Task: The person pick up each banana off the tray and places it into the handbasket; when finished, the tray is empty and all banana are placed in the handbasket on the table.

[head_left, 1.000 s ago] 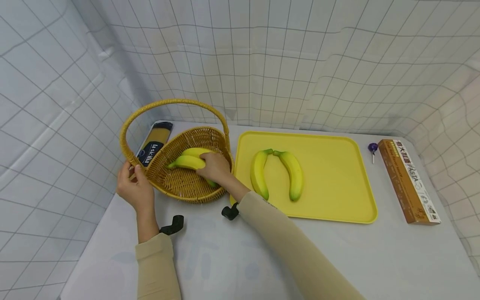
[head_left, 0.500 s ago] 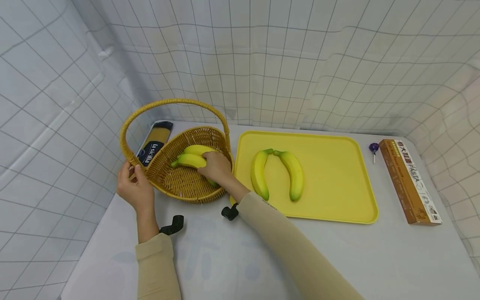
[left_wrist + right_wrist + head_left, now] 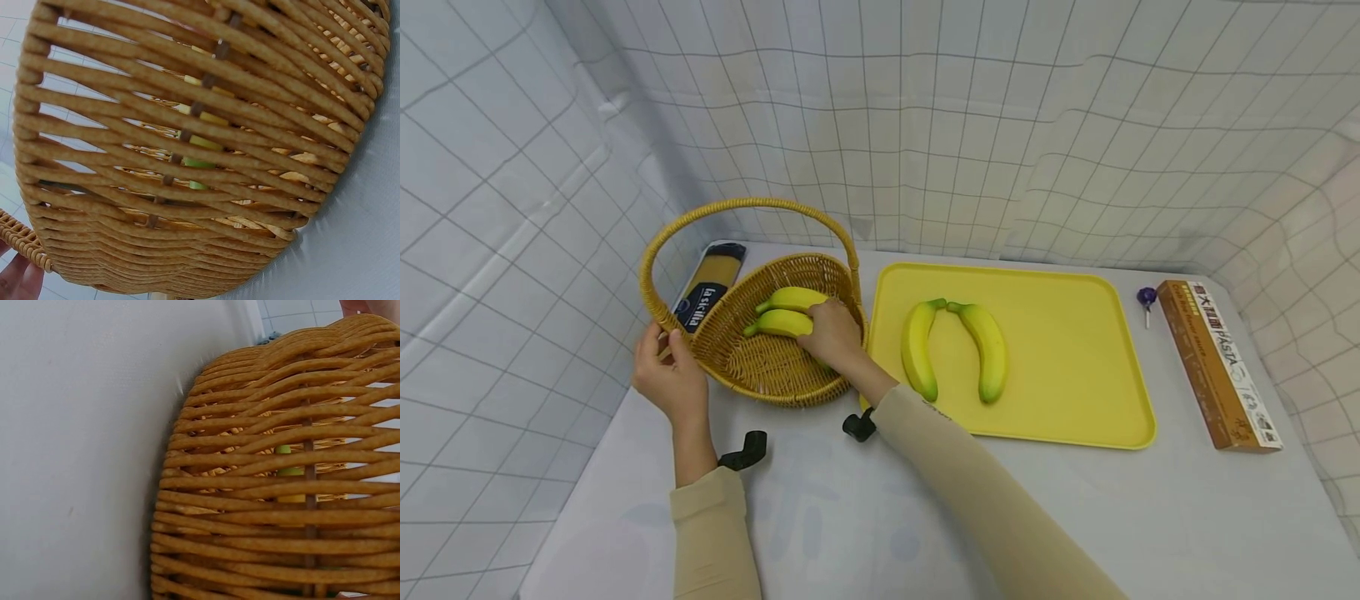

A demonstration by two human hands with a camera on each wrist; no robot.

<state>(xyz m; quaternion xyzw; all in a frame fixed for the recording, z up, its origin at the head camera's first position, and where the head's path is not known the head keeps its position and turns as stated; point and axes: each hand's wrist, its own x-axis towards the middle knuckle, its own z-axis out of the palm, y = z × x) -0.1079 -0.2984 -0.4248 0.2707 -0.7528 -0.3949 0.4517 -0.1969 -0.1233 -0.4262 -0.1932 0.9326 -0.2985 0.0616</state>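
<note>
At the left of the table stands a wicker basket (image 3: 767, 367) with a tall hoop handle. My left hand (image 3: 670, 375) pinches the base of the handle between thumb and fingers at the basket's left end. Reaching inside, my right hand (image 3: 835, 337) grips the right end of a banana (image 3: 781, 323). Just behind it lies a second banana (image 3: 793, 298), its right end hidden by the hand. A green tip shows below the hand, perhaps of another banana. In both wrist views the woven wall (image 3: 187, 144) fills much of the frame, with yellow and green behind the gaps.
Right of the basket lies a yellow tray (image 3: 1067, 358) with two bananas (image 3: 917, 350) on it. A pasta packet (image 3: 707, 292) is behind the basket. Farther right are a purple lollipop (image 3: 1146, 297) and a pasta box (image 3: 1217, 367). Grid-patterned curtains (image 3: 955, 150) enclose the table.
The bananas in the basket have shifted slightly right, and a gap has opened between them, showing the rear one's stem. My right hand has moved slightly right. The left hand stays put.
</note>
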